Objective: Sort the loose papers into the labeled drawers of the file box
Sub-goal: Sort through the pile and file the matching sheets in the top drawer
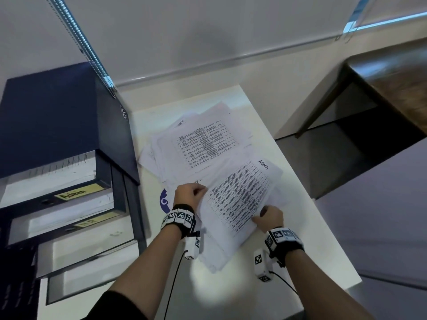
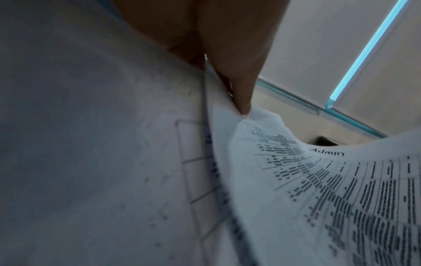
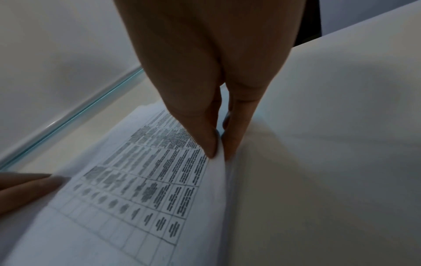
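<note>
Head view shows both hands over a white worktop (image 1: 300, 227), sharing one printed sheet headed "Admin" (image 1: 240, 199). At about 9 o'clock of that sheet the left hand (image 1: 188, 192) has its grip closed on the sheet's left edge; the left wrist view shows its fingers (image 2: 239, 86) pinching the paper edge, with the "Admin" heading further along the curling page. At about 5 o'clock of the sheet the right hand (image 1: 270, 218) has its grip closed too, thumb and fingers (image 3: 198, 126) pressed together on the sheet's near right edge, as the right wrist view shows plainly. The sheet is lifted at a slant above more sheets lying beneath it. Toward 12 o'clock a loose pile of papers (image 1: 196, 144) is spread on the worktop, overlapping untidily. At 9 o'clock of the pile stands the dark blue file box (image 1: 57, 125), several of its drawers pulled out; the top drawer (image 1: 57, 181) carries a yellow label (image 1: 78, 192) reading "Admin" and holds paper, and the drawer below has a yellow label too blurred to read.
</note>
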